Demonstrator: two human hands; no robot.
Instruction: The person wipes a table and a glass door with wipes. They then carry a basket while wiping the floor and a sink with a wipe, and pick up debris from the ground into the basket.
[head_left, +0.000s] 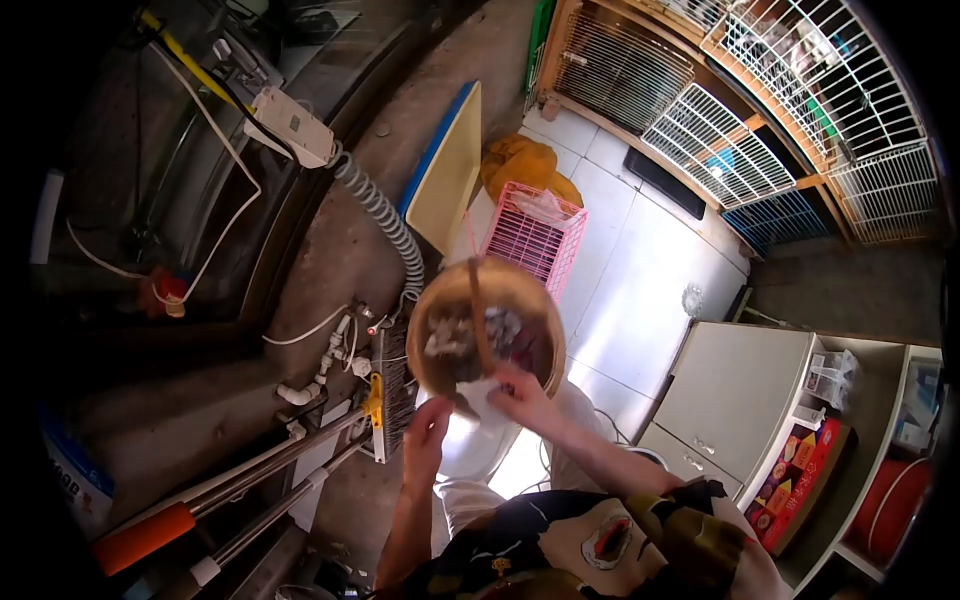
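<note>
A round, tan basket or bucket (430, 310) with a brown strap-like handle (478, 300) arching over it is in front of my body. Inside lie crumpled grey and whitish pieces (452, 338), too blurred to name, and something dark red. My right hand (522, 398) is closed at the near rim, by the handle's lower end, on a whitish piece (476, 394) that looks like paper or cloth. To its left, my left hand (428, 424) has its fingers pinched together just outside the rim; what they hold, if anything, cannot be made out.
A pink wire basket (535, 235) and a brown cloth (520, 165) lie beyond on white tiles. Wire cages (715, 145) line the back right. A cabinet (740, 390) stands right; a broom (385, 400) and long handles (270, 475) lean left, near a coiled hose (380, 210).
</note>
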